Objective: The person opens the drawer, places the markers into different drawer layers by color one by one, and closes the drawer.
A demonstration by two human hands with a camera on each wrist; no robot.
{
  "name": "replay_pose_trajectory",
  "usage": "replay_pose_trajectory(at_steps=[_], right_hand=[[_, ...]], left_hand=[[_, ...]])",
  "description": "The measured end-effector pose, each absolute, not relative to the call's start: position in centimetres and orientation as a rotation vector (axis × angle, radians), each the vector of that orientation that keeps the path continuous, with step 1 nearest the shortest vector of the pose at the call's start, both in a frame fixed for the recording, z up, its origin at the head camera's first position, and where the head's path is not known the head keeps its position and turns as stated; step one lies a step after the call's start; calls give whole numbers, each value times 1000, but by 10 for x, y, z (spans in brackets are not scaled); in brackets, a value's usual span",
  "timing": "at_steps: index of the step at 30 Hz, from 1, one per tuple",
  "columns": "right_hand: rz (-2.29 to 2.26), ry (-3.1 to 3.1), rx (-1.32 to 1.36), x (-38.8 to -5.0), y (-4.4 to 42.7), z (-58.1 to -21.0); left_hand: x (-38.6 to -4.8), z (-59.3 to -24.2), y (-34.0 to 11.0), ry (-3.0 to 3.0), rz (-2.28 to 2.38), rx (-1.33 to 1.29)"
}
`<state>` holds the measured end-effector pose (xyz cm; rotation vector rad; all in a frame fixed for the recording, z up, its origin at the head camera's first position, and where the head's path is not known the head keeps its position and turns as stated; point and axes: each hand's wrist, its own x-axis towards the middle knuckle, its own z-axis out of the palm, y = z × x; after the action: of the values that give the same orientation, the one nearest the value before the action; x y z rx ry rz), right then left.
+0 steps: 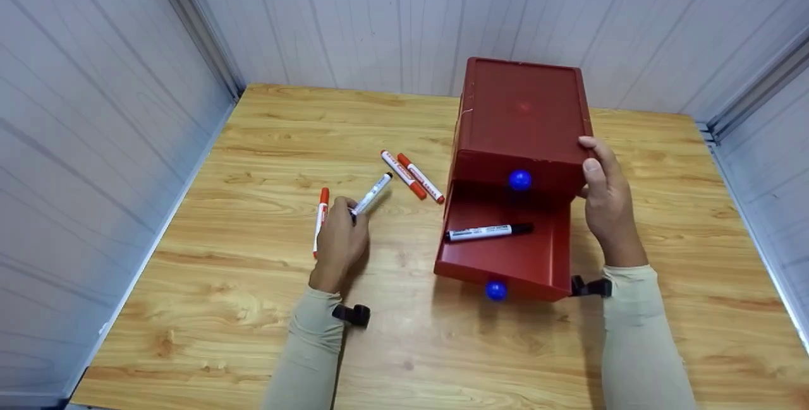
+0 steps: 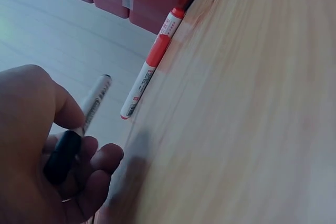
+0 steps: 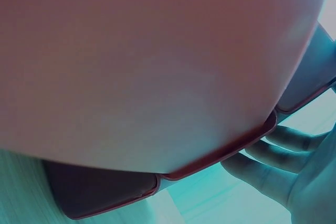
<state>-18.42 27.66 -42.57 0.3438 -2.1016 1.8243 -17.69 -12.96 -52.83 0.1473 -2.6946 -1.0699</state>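
Note:
My left hand (image 1: 342, 236) holds a white marker (image 1: 374, 192) with a black cap, above the table. In the left wrist view the black cap (image 2: 63, 157) sits among the curled fingers, and the white barrel points away. On the right stands a red drawer cabinet (image 1: 524, 107) with blue knobs. A lower drawer (image 1: 537, 265) is pulled out, and another black-capped marker (image 1: 483, 233) lies in it. My right hand (image 1: 610, 208) rests against the cabinet's right side near the front top corner. Its fingers (image 3: 262, 177) look fairly straight along the side in the right wrist view.
Two red-capped markers (image 1: 404, 175) lie side by side left of the cabinet. A third red marker (image 1: 321, 220) lies beside my left hand, partly covered by it. The wooden table (image 1: 208, 271) is bordered by pale panel walls (image 1: 354, 24) at the back and sides.

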Motion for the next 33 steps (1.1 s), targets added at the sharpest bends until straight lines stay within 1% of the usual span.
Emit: replay_pose_trajectory(at_steps=[9,16,26,33], right_hand=[[1859,-2080,368,-185,274,-428],[1869,-2074,335,-185,275,-426],[1832,-2081,364,-186,279,-428],[1899,-2035,370,-185,279,-428]], left_hand=[[-175,-530,-131,-2607,-1056,33],[-176,-531,-131,-2519,-1039,-54],[-174,-535,-126,-2468,-1128,-100],[-174,-529,-124,-2482,-1074,-123]])
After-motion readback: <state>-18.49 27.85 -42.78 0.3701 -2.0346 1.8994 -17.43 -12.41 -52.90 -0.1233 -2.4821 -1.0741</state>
